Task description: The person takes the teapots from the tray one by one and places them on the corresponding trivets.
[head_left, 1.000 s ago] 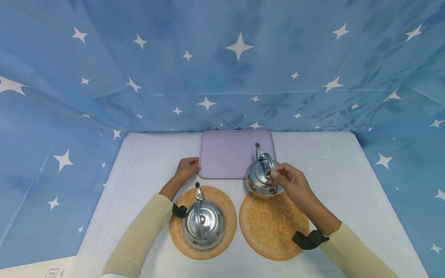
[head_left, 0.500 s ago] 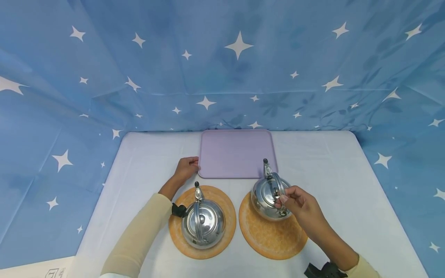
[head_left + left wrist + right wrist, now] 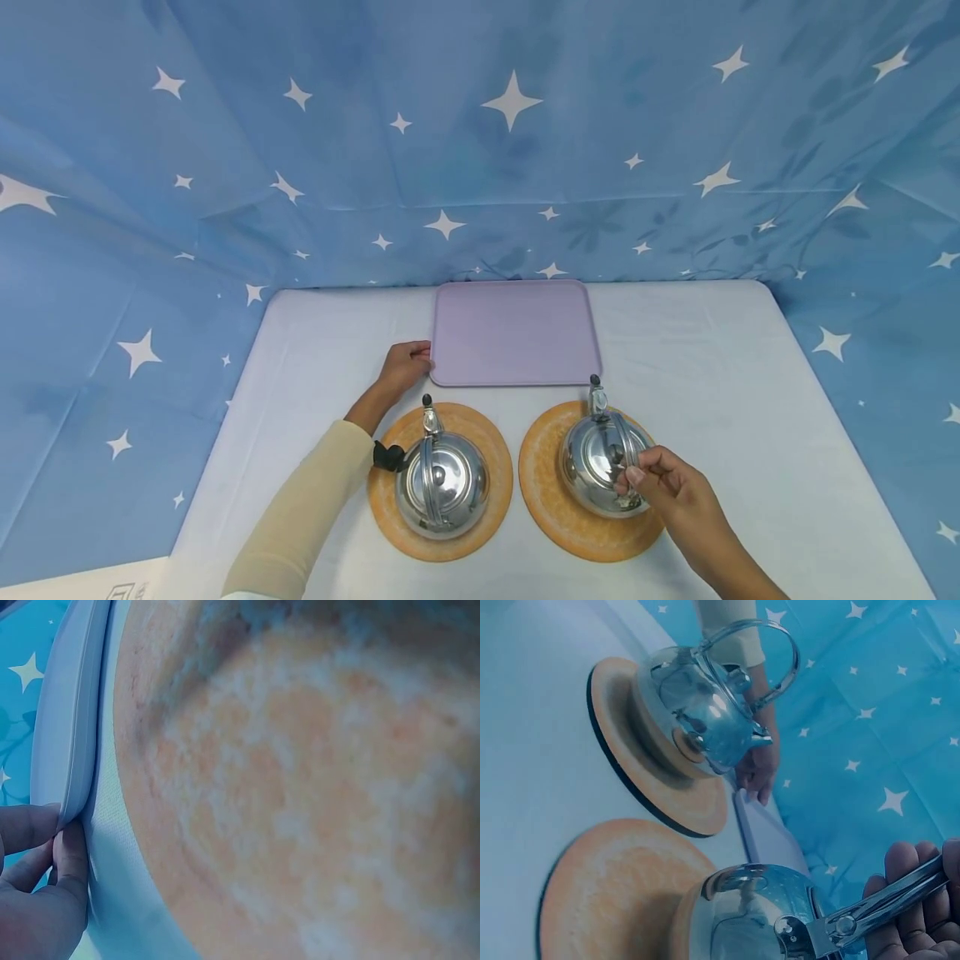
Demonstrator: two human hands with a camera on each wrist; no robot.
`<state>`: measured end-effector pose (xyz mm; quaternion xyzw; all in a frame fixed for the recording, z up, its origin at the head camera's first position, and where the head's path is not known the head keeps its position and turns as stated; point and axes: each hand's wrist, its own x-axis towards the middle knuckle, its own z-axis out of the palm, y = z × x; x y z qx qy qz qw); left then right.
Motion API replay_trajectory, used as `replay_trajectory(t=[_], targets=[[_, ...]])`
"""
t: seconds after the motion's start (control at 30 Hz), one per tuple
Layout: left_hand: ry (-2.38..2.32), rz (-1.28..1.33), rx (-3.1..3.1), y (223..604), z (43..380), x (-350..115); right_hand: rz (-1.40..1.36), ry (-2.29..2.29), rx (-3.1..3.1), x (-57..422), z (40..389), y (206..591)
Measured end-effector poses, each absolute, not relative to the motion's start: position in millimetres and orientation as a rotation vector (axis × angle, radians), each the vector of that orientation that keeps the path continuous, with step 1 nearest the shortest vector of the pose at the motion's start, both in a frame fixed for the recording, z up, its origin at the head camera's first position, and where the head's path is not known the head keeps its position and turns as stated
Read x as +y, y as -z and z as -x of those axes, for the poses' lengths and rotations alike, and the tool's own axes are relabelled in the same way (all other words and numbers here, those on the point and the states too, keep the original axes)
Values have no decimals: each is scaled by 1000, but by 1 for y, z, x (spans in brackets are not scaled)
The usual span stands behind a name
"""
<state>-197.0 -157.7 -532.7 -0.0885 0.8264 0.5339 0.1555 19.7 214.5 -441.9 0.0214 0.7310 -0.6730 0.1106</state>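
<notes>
My right hand (image 3: 678, 500) grips the raised handle of a shiny steel kettle (image 3: 585, 462), its black-tipped spout pointing away from me. The kettle is close over the right orange-patterned round placemat (image 3: 543, 504); in the right wrist view its base (image 3: 682, 922) overlaps the mat. Fingers of my left hand (image 3: 405, 367) pinch the near-left edge of a lilac rectangular tray (image 3: 517, 333). The left wrist view shows the thumb and fingers at the tray rim (image 3: 81, 750). A matching kettle (image 3: 457, 492) stands on the left round placemat (image 3: 386, 517), beside my left forearm.
A white cloth (image 3: 750, 400) covers the table. Starred blue curtain (image 3: 480, 167) hangs behind and on both sides. A black wrist mount (image 3: 388, 457) on my left arm sits close to the left kettle. A pale printed item (image 3: 90, 583) shows at bottom left.
My right hand has brought the kettle toward me and slightly right, from over the tray's near-right corner to over the right placemat. The left hand and tray stay put.
</notes>
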Motion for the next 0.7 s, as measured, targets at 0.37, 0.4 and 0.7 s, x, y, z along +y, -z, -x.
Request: replay_trajectory(t=[0.37,0.4,0.7], targets=[[-1533,261,2376,535,198,-161,-44,1964,2096,211,-28,445],[-1530,267,2378,535,199,-161,-38,1964,2091,211,-28,446],[-1519,272,2384,542,199,-159,-105,1953,2082,224,-24,455]])
